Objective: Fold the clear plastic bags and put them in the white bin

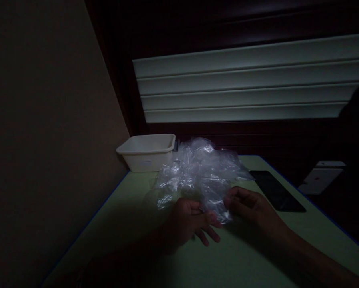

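A heap of crumpled clear plastic bags [194, 164] lies across the middle of the table. One clear plastic bag [214, 196] at the near side of the heap is stretched between my two hands. My left hand [190, 222] has its thumb and forefinger at the bag's lower left edge, with the other fingers spread below. On the opposite edge, my right hand [250, 204] pinches the plastic between thumb and curled fingers. Dim light makes the bag's exact outline hard to separate from the heap.
A white plastic basin [149, 161] stands at the table's back left, against the wall. To the right lies a dark flat tablet-like slab [277, 191]. The pale green table [215, 264] has blue edges. Beyond its right edge is a white box [322, 180].
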A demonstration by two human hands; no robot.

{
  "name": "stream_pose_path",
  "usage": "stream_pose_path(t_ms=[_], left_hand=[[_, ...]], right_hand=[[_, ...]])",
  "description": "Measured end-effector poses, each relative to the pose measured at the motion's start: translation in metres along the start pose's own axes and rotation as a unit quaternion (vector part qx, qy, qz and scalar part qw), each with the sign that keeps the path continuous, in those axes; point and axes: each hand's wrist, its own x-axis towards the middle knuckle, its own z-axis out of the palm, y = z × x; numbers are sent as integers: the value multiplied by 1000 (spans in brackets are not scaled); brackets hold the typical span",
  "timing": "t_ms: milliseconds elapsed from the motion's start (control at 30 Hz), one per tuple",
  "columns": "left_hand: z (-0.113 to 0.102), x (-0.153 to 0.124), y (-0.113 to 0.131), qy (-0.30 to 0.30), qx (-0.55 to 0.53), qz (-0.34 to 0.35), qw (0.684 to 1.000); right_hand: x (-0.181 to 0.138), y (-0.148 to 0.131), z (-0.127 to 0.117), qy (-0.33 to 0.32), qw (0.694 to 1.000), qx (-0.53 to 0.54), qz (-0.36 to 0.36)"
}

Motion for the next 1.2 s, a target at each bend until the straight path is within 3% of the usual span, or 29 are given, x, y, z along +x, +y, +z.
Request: stream_pose_path(t_ms=[367,500,733,1000,1200], left_hand=[[-2,0,3,-15,10,-8,1000],[-2,0,9,2,36,13,999],[-7,1,5,-32,66,42,996],[-10,4,5,35,95,126,987],[-18,8,7,110,67,140,982]], right_hand=[[2,-2,-3,56,998,17,11],[2,-1,-5,66,998,15,9],[2,-4,-4,68,998,-17,-4],[-1,-5,2,42,998,23,34],[1,0,0,27,999,6,34]])
